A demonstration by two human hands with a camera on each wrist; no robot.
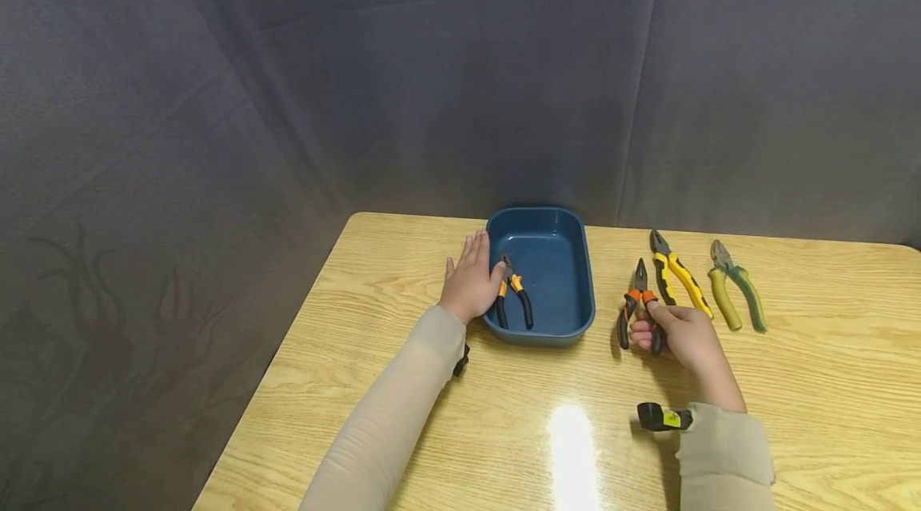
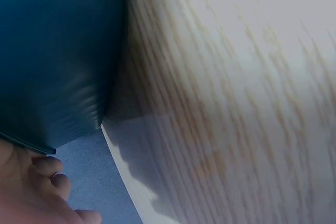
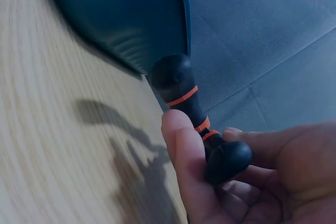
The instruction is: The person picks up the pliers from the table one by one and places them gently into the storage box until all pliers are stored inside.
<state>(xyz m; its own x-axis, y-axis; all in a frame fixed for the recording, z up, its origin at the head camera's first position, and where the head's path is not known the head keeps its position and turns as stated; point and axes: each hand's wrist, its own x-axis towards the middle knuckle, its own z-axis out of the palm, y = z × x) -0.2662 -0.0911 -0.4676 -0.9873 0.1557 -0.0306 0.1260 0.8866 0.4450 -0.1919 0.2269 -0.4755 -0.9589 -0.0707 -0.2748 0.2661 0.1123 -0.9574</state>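
My right hand (image 1: 679, 333) grips one handle of the black-and-orange long-nose pliers (image 1: 630, 309), whose nose points away from me. In the right wrist view the black handle ends of these pliers (image 3: 229, 162) stick out toward the camera, above the table. My left hand (image 1: 472, 281) lies with straight fingers along the left rim of a blue rectangular bin (image 1: 550, 271). Inside the bin, at its left side, lie pliers with black-and-orange handles (image 1: 528, 309); the left thumb partly hides their head. In the left wrist view only some fingers (image 2: 60, 184) show at the bin's rim.
Yellow-and-black pliers (image 1: 689, 281) lie just beyond the right hand. Farther right are green-and-yellow pliers (image 1: 750, 299). The wooden table (image 1: 345, 343) ends at a grey cloth (image 1: 460, 95) behind the bin.
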